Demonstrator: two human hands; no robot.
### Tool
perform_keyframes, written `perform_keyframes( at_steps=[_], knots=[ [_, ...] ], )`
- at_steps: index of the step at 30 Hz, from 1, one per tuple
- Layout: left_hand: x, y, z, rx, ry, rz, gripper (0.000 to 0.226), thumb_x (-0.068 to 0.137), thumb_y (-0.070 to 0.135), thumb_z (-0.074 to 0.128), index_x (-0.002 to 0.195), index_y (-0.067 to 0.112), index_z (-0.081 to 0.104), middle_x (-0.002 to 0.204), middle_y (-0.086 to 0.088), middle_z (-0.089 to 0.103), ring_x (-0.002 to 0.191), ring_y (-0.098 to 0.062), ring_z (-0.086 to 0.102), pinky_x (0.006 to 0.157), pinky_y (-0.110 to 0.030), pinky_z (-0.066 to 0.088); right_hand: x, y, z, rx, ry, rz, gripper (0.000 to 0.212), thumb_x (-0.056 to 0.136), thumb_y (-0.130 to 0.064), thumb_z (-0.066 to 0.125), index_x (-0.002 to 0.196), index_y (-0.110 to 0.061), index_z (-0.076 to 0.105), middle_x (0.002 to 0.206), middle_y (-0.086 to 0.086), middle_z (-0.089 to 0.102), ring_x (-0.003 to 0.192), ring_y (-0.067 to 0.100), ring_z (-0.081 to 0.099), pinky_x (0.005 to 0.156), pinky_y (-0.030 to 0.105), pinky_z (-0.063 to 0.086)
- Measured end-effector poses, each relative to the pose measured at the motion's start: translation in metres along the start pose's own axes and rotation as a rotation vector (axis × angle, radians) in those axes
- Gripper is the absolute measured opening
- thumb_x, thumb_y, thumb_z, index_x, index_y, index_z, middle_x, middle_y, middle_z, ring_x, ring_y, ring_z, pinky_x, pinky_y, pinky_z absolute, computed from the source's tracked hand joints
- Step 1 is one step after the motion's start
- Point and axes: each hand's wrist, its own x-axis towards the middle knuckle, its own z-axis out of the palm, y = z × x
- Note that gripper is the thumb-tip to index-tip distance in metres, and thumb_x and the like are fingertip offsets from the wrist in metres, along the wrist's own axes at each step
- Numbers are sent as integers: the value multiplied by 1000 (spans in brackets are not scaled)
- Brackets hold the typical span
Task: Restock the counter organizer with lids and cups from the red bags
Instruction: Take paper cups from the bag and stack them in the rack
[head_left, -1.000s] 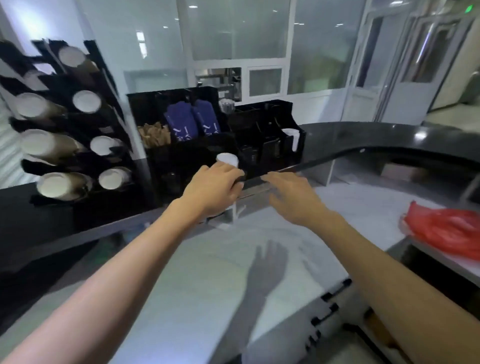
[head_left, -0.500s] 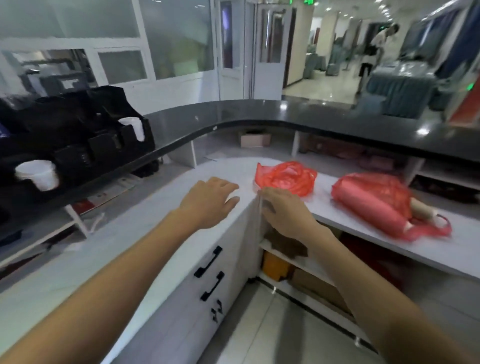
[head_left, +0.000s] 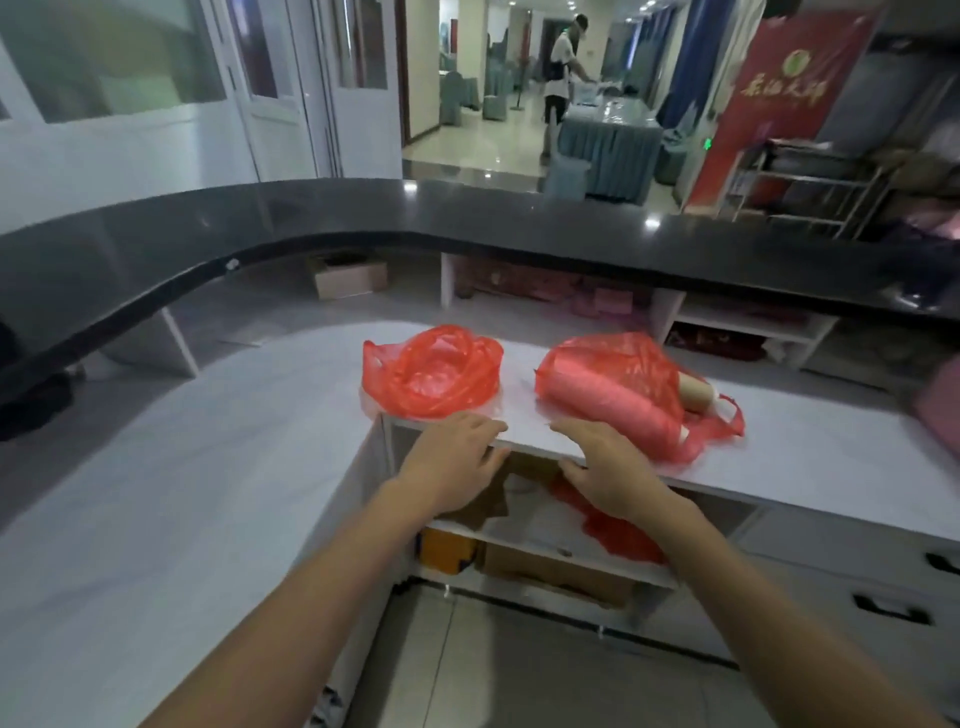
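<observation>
Your left hand (head_left: 451, 464) and your right hand (head_left: 607, 465) both reach out over the front edge of the white table (head_left: 218, 467), palms down, fingers loosely spread and holding nothing. The left hand's fingertips lie at the table's edge just in front of the crumpled red bag (head_left: 432, 370); whether they actually touch the surface, you cannot tell. That bag sits slumped and open-mouthed near the corner of the table. Your right hand hovers just beside the fuller red bag (head_left: 626, 391), which lies on its side to the right, well apart from the first. A long stack (head_left: 693, 391) of tan, cup-like pieces pokes out of its right end, and the rest of its contents shows only as a pale tube shape through the plastic. Under the table's edge, below your hands, an open shelf (head_left: 550, 551) carries more red plastic (head_left: 618, 530), a cardboard box (head_left: 550, 569) and an orange item (head_left: 447, 548). A dark raised counter (head_left: 467, 218) curves behind the table. Beyond it, a person (head_left: 563, 67) stands at a cloth-covered table in the hall, near a red banner (head_left: 779, 104).
</observation>
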Motion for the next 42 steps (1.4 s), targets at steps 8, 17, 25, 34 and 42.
perform_keyframes(
  at_steps=[8, 17, 25, 34, 42],
  knots=[
    [100, 20, 38, -14, -102, 196, 43, 105, 42, 40, 143, 25, 49, 148, 2, 51, 136, -21, 42, 109, -43, 37, 6, 75, -6, 10, 23, 225, 53, 98, -31, 57, 149, -25, 44, 153, -1, 45, 141, 20, 39, 117, 38, 32],
    [185, 68, 94, -73, -181, 334, 42, 102, 43, 46, 140, 26, 54, 144, 7, 54, 134, -15, 45, 108, -38, 39, 0, 181, 0, 155, 45, 445, 54, 95, -25, 59, 147, -26, 47, 150, -3, 50, 138, 19, 43, 114, 32, 34],
    [276, 133, 134, -49, -198, 391, 37, 100, 37, 52, 134, 23, 59, 137, 3, 60, 128, -23, 51, 103, -42, 43, 24, 300, -13, 231, 106, 455, 52, 96, -22, 61, 146, -24, 49, 147, -4, 52, 134, 20, 47, 105, 25, 34],
    [341, 187, 185, 82, -243, 401, 43, 102, 41, 46, 142, 27, 52, 151, 8, 46, 146, -15, 30, 111, -41, 28, 76, 392, -17, 254, 24, 397, 48, 91, -14, 56, 139, -20, 52, 130, 4, 59, 116, 28, 52, 92, 38, 47],
    [372, 167, 208, 223, -267, 359, 55, 93, 48, 29, 129, 26, 63, 140, 5, 58, 139, -19, 44, 115, -53, 30, 149, 417, -5, 88, -84, 264, 69, 85, -24, 63, 150, -25, 40, 153, 2, 43, 134, 31, 42, 105, 45, 42]
  ],
)
